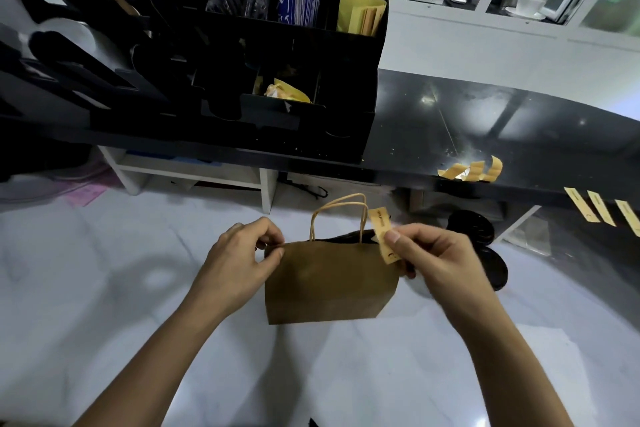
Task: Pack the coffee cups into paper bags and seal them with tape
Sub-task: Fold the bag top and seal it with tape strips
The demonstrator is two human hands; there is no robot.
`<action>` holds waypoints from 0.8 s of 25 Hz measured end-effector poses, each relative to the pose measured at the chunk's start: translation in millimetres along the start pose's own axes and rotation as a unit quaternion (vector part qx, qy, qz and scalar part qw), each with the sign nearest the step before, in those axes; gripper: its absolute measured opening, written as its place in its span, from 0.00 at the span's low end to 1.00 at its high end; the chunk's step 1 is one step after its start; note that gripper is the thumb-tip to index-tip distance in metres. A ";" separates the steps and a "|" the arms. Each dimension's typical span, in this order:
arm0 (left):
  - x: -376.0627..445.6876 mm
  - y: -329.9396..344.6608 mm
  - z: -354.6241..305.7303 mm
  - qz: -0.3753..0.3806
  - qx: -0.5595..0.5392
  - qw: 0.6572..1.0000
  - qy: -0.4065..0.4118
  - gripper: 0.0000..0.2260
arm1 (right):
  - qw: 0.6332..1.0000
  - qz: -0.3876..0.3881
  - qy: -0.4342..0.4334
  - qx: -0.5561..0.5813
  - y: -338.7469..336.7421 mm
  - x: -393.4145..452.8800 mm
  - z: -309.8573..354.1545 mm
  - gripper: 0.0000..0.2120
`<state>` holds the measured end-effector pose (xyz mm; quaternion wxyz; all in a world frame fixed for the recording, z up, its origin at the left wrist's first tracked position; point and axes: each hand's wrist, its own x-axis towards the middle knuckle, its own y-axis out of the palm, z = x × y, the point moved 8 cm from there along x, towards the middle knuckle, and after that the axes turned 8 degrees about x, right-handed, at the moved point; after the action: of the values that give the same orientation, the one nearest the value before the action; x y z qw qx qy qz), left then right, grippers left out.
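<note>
The fingers (273, 246) of the left hand (242, 260) pinch the top left corner of a brown kraft paper bag (329, 281), curled tight on its matte rim, while the right hand (436, 260) holds a narrow yellow tape strip (382, 236) between thumb and fingers at the bag's top right corner. The strip is a flat, printed rectangle, its long axis running nearly upright and leaning slightly left at the top. The bag stands upright on the pale desk (104, 305), wider than tall, its mouth facing up and its twisted paper-cord handles (341, 215) arching above. Something dark shows inside the mouth, possibly a cup lid. More yellow strips (601, 210) hang from the front edge of the glossy black counter (485, 121), and curled backing pieces (472, 170) lie on it.
</note>
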<state>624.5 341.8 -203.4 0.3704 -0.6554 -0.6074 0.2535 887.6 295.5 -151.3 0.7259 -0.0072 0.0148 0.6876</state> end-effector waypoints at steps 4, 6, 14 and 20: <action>-1.3 -1.5 -4.5 -0.002 0.013 1.000 0.020 0.05 | 0.998 0.036 0.050 0.027 53.6 -8.5 -36.4 0.04; -2.2 -1.4 -5.1 -0.004 0.015 1.000 0.024 0.05 | 0.996 0.020 0.076 0.034 71.7 -8.6 -53.5 0.04; -4.9 -5.2 0.0 -0.028 -0.022 0.999 0.010 0.09 | 0.984 -0.023 0.158 0.082 108.2 2.8 -76.0 0.06; -5.5 -1.9 -2.7 -0.011 -0.017 0.999 0.042 0.09 | 0.978 -0.039 0.187 0.085 110.5 3.0 -85.1 0.07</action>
<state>624.8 335.9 -200.9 0.3871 -0.6651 -0.6028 0.2109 776.4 301.9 -235.4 0.7347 -0.0742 0.2087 0.6413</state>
